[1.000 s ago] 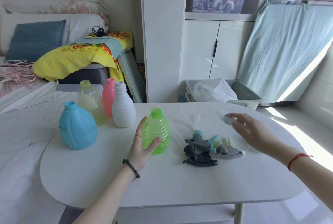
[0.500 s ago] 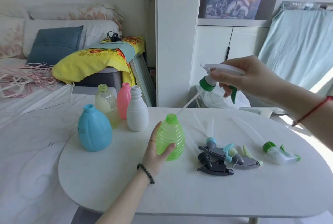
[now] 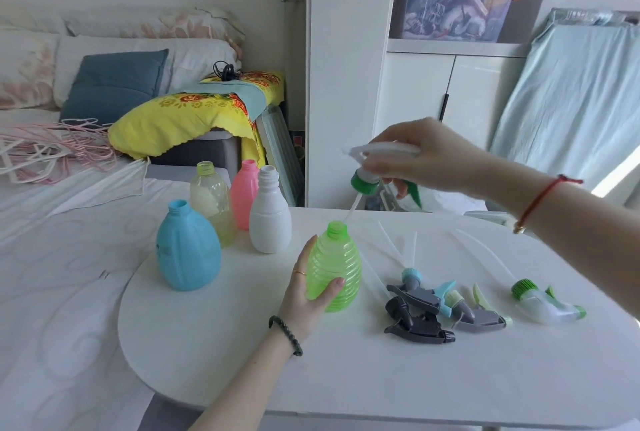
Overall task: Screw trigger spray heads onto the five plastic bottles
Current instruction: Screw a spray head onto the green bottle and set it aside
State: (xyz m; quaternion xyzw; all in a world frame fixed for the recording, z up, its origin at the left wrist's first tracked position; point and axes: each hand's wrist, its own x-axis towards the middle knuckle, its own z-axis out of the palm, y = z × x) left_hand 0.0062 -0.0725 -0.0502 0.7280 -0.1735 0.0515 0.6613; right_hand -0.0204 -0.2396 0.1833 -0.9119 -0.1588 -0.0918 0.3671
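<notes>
Steadying green bottle (image 3: 334, 266), left hand (image 3: 304, 295) wraps it; right hand (image 3: 420, 157) pinches spray head (image 3: 374, 167) above, dip tube entering neck.

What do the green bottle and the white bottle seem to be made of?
Green bottle: apparently thin translucent plastic, glossy and ribbed; light passes through and highlights run along the ridges. White bottle: looks like opaque plastic with a smooth, slightly satin surface and a threaded neck; nothing shows through it. The exact plastic type cannot be told.
</notes>
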